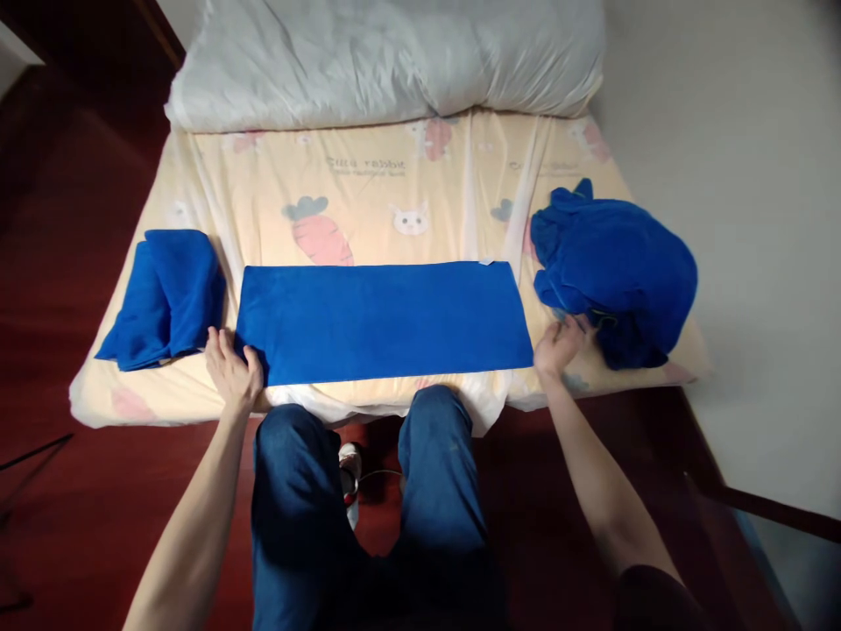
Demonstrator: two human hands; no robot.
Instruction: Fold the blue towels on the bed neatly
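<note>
A blue towel lies flat in a long rectangle, with a small white tag on its far edge. My left hand rests at its near left corner, fingers stretched out and thumb apart, the thumb at the cloth's edge. At the near right corner is my right hand, its side against the towel's edge. Its slightly blurred fingers point toward a crumpled pile of blue cloth and look loosely apart. Left of the towel sits a folded blue cloth, close to my left fingertips.
Everything lies on a bed with a yellow carrot-and-rabbit sheet. A rolled white quilt spans the far side. A pale wall borders the right. My knees are at the bed's near edge, above a dark red floor.
</note>
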